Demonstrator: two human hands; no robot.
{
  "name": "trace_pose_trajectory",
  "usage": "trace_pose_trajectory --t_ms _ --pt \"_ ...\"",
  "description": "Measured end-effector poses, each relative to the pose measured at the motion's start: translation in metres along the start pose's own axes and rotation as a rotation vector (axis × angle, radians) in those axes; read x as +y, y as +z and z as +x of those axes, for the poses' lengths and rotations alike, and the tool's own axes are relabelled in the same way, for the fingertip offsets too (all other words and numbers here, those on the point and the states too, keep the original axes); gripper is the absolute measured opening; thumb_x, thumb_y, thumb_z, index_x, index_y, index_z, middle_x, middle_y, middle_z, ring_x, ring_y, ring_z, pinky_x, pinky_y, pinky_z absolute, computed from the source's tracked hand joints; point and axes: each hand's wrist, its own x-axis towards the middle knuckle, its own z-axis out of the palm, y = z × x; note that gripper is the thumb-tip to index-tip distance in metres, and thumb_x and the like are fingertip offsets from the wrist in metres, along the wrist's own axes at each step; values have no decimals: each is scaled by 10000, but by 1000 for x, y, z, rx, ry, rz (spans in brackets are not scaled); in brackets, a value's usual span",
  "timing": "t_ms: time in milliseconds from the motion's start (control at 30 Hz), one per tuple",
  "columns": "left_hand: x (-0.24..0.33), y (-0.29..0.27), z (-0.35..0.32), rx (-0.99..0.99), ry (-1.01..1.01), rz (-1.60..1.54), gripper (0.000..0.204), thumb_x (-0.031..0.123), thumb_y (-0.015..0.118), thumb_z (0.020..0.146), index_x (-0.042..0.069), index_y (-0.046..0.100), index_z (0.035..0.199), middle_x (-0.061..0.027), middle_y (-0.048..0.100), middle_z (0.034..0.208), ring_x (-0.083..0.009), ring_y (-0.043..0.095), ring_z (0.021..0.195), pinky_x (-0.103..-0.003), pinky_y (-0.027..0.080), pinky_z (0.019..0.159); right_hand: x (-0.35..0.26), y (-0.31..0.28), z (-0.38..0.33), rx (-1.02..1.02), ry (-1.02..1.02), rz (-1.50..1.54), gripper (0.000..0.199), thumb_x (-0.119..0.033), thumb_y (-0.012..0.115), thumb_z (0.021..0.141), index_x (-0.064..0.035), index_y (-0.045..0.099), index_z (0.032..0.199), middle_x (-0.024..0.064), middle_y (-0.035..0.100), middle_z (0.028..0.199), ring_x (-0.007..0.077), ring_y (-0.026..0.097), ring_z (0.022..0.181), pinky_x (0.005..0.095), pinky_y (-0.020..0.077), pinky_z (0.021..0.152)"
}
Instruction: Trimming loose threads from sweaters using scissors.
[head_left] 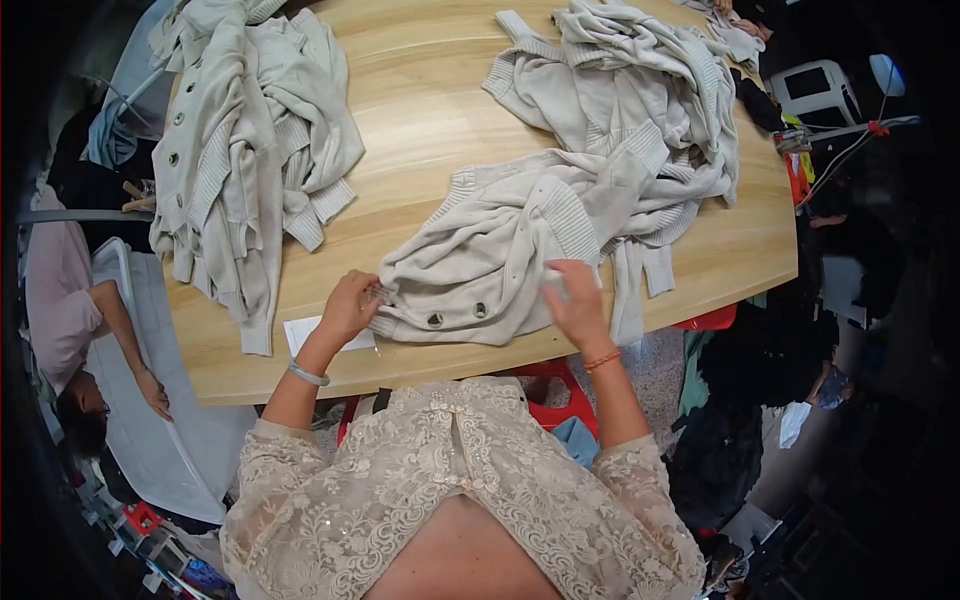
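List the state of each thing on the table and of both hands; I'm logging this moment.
Front cardigan: crumpled, button edge toward the person, both hands on it.
Left pile: heaped, hanging over the table edge.
Right pile: heaped, tangled.
Paper slip: flat, partly under the left hand.
Left hand: pinching the cardigan's edge.
Right hand: pressing on the cardigan.

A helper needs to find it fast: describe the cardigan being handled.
On the wooden table, look at the near edge between the two hands. The cream cardigan lies spread there, its buttoned edge toward the person. Unlike the heaps left and behind, the left hand and right hand touch it.
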Motion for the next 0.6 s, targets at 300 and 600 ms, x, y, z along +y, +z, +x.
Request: trace_pose_trajectory --t_ms 300,600 --pt "41 45 35 58 -146 -724 693 -8 563 833 69 235 1439 -132 619 970 -171 622 655 -298 547 537 -84 111 -2 -408 -166 -16 937 -229 812 640 -83 320 1423 132 510 1226 288 490 1141 410 347 1012" --pt "64 34 53 3 54 -525 693 58 607 811 83 317 1440 -180 523 1267 -272 597 1058 -386 499 890 -62 33 -27 -99 276 564 411 10 610 747 -74 558 1146 133 635 1006 259 634 960 306 489 834"
